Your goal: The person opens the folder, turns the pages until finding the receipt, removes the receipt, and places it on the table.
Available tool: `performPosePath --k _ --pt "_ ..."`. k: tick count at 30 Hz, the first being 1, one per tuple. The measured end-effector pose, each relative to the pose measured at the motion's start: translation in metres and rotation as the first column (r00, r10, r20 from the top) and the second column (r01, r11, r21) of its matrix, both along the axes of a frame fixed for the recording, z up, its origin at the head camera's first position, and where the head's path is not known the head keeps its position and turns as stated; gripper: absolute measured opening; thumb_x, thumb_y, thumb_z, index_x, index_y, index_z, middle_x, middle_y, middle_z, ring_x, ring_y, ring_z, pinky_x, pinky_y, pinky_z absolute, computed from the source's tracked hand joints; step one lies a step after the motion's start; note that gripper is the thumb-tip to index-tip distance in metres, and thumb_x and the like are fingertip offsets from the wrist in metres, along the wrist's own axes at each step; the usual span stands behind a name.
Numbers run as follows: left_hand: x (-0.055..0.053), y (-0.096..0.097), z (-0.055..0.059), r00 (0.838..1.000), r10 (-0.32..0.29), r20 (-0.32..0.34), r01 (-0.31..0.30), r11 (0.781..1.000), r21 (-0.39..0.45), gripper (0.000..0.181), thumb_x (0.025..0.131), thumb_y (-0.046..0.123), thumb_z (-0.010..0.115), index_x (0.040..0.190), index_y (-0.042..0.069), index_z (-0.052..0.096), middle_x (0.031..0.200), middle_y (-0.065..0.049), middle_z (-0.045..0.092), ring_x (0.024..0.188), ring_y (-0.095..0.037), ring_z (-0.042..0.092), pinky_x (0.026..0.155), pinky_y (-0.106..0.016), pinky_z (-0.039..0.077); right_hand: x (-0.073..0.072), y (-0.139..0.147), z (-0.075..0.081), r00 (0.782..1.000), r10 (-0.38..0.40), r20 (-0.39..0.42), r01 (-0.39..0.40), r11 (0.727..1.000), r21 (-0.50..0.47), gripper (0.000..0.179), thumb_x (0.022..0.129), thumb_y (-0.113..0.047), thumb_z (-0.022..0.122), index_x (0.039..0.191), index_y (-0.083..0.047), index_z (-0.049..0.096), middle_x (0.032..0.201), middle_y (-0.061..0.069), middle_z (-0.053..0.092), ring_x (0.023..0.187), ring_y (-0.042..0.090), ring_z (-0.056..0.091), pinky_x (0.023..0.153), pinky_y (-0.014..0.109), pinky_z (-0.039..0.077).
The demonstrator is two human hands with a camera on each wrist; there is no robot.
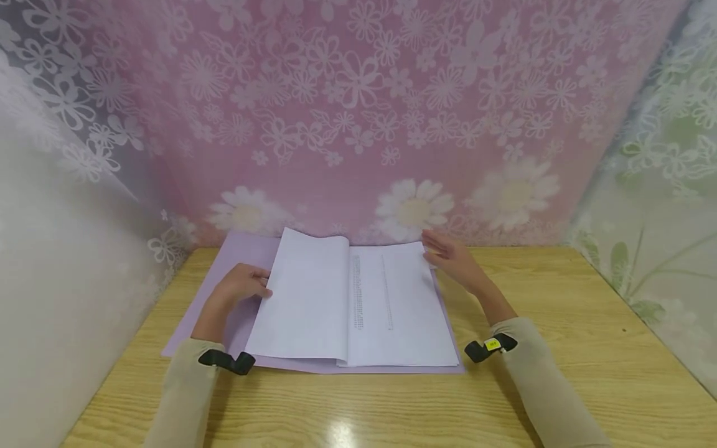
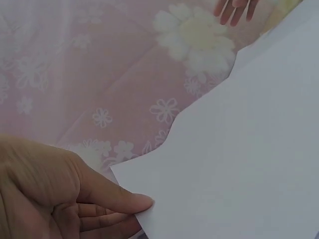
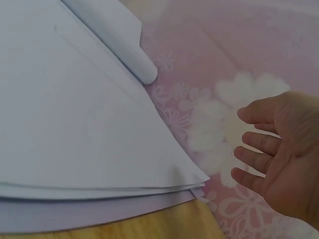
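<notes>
A purple folder lies spread on the table with white paper sheets in it. On the left side, my left hand pinches the outer edge of a turned sheet between thumb and fingers. That sheet stands slightly raised, and the left wrist view shows the thumb on top of it. On the right lies a stack of sheets, the top one bearing columns of small print. My right hand hovers by the stack's far right corner, fingers apart and loosely bent, holding nothing in the right wrist view.
The wooden table reaches toward me and out to the right. A pink flowered backdrop stands right behind the folder. Pale flowered side walls, left and right, bound the table.
</notes>
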State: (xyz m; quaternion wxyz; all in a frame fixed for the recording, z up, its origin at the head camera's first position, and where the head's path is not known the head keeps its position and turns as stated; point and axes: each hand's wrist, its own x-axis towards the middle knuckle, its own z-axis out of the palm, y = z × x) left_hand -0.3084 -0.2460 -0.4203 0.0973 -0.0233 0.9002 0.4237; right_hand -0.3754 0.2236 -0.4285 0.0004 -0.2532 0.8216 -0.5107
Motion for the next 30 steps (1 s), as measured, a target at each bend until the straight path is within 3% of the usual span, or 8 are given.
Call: performPosePath --k 6,11,15,17,20,22,25,30 --pt "-0.005 -0.003 -0.009 0.998 -0.046 -0.052 0.041 0.995 -0.092 0.047 0.076 -0.003 0.081 0.118 -0.015 0.065 0.087 -0.012 0.069 0.079 -0.017 0.059 0.069 -0.026 0.049 -0.01 0.008 -0.019 0.999 -0.048 -0.017 0.05 0.986 0.161 0.06 0.104 -0.012 0.057 0.158 -0.001 0.033 0.164 0.023 0.031 0.152 0.045 0.028 0.12 0.065 0.028" --pt "-0.006 -0.003 -0.015 0.994 -0.083 -0.065 0.073 0.987 -0.145 0.048 0.075 -0.003 0.084 0.117 -0.012 0.063 0.083 -0.009 0.066 0.075 -0.017 0.058 0.066 -0.026 0.048 -0.016 0.012 -0.031 0.999 -0.014 0.038 0.007 0.983 0.181 0.069 0.103 -0.01 0.06 0.16 0.0 0.023 0.167 0.025 0.019 0.151 0.05 0.024 0.121 0.065 0.024" --pt "-0.005 0.0 -0.018 0.988 -0.134 -0.077 0.114 0.968 -0.224 0.066 0.074 -0.001 0.086 0.131 -0.01 0.056 0.09 -0.013 0.064 0.08 -0.022 0.057 0.072 -0.031 0.049 -0.017 0.013 -0.037 0.997 -0.019 0.073 0.002 0.974 0.228 0.072 0.103 -0.014 0.06 0.161 -0.001 0.02 0.166 0.027 0.022 0.144 0.052 0.037 0.118 0.062 0.032" --pt "-0.005 0.002 -0.019 0.977 -0.181 -0.11 0.146 0.952 -0.27 0.073 0.073 -0.001 0.087 0.138 -0.01 0.053 0.098 -0.018 0.063 0.087 -0.027 0.059 0.079 -0.037 0.051 -0.017 0.013 -0.038 0.996 -0.031 0.089 0.007 0.966 0.259 0.072 0.104 -0.016 0.06 0.162 -0.001 0.02 0.166 0.026 0.023 0.143 0.051 0.04 0.118 0.061 0.034" --pt "-0.004 0.003 -0.02 0.95 -0.267 -0.159 0.203 0.921 -0.333 0.078 0.074 -0.001 0.086 0.142 -0.011 0.049 0.123 -0.029 0.061 0.113 -0.041 0.059 0.1 -0.05 0.05 -0.016 0.011 -0.04 0.994 -0.048 0.102 0.013 0.949 0.314 0.074 0.104 -0.021 0.06 0.162 0.0 0.019 0.166 0.026 0.023 0.146 0.05 0.036 0.12 0.06 0.032" --pt "-0.002 0.003 -0.02 0.938 -0.309 -0.16 0.242 0.91 -0.337 0.076 0.077 -0.001 0.084 0.144 -0.01 0.048 0.143 -0.032 0.052 0.133 -0.048 0.049 0.113 -0.057 0.041 -0.016 0.01 -0.04 0.993 -0.054 0.107 0.015 0.941 0.338 0.074 0.104 -0.022 0.06 0.161 0.001 0.019 0.166 0.026 0.022 0.149 0.049 0.031 0.121 0.06 0.029" --pt "-0.002 0.001 -0.019 0.927 -0.359 -0.109 0.307 0.892 -0.331 0.071 0.084 -0.001 0.078 0.148 -0.007 0.047 0.159 -0.029 0.037 0.149 -0.05 0.03 0.121 -0.06 0.028 -0.015 0.01 -0.04 0.992 -0.069 0.106 0.025 0.93 0.367 0.075 0.104 -0.023 0.06 0.161 0.001 0.02 0.166 0.027 0.024 0.151 0.048 0.029 0.122 0.06 0.027" --pt "-0.002 -0.001 -0.019 0.913 -0.408 -0.002 0.385 0.863 -0.329 0.067 0.093 0.002 0.069 0.153 -0.003 0.041 0.163 -0.026 0.029 0.153 -0.048 0.021 0.124 -0.06 0.022 -0.015 0.009 -0.041 0.991 -0.068 0.111 0.022 0.927 0.374 0.074 0.104 -0.024 0.06 0.161 0.002 0.019 0.164 0.029 0.026 0.149 0.05 0.031 0.121 0.061 0.028"
